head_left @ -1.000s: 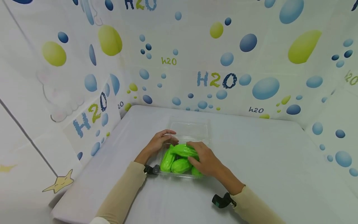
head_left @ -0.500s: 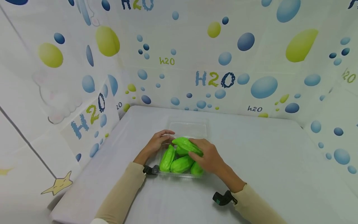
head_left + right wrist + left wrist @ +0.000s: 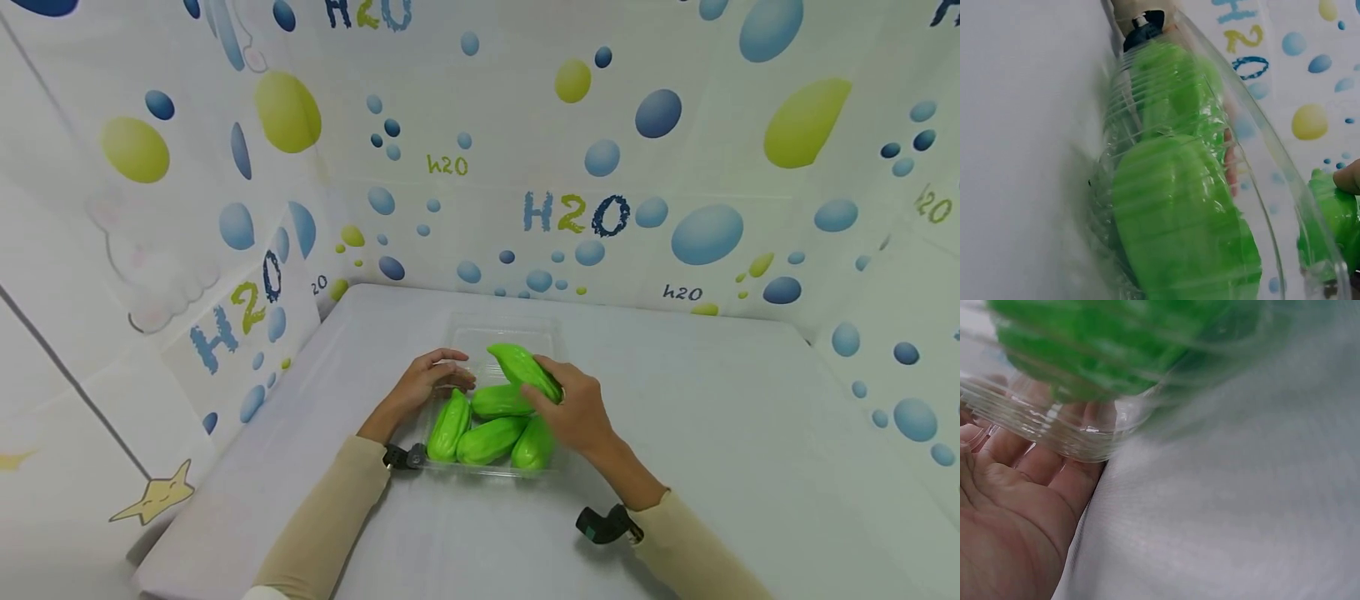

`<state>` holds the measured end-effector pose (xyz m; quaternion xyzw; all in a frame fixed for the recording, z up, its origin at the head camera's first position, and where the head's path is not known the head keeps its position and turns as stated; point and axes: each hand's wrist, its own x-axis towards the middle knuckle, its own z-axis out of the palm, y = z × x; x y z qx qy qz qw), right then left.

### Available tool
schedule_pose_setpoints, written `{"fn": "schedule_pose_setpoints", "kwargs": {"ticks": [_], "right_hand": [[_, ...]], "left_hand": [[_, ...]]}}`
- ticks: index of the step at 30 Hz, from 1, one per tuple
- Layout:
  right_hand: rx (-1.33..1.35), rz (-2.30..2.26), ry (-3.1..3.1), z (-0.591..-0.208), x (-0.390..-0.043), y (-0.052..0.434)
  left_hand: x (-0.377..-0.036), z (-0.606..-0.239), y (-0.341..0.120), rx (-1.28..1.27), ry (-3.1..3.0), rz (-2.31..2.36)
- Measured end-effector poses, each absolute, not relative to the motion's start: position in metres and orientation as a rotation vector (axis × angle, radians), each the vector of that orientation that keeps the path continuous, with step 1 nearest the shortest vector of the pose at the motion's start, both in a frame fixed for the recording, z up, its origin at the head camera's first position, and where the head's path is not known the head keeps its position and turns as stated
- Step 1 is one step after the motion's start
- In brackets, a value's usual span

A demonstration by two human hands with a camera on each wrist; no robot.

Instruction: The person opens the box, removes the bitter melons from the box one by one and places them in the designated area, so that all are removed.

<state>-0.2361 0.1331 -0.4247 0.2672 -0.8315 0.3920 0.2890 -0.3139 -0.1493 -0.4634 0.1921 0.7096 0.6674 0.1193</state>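
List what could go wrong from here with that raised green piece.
The right hand grips the held piece near one end; its glossy surface might slip, dropping it onto the green pieces in the clear container. The left hand is at the container's side, so a hard push could shift it. The open lid lies behind, where the held piece might catch it.

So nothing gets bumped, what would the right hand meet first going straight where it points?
The right hand, held green vegetable leading, would likely meet the open clear lid; depth is unclear.
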Motion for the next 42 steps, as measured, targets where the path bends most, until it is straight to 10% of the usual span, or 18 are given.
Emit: {"fn": "schedule_pose_setpoints", "kwargs": {"ticks": [42], "right_hand": [[0.025, 1.135, -2.284, -0.443, -0.27, 0.184]], "left_hand": [[-0.314, -0.465, -0.149, 0.565, 2.102, 1.929]]}}
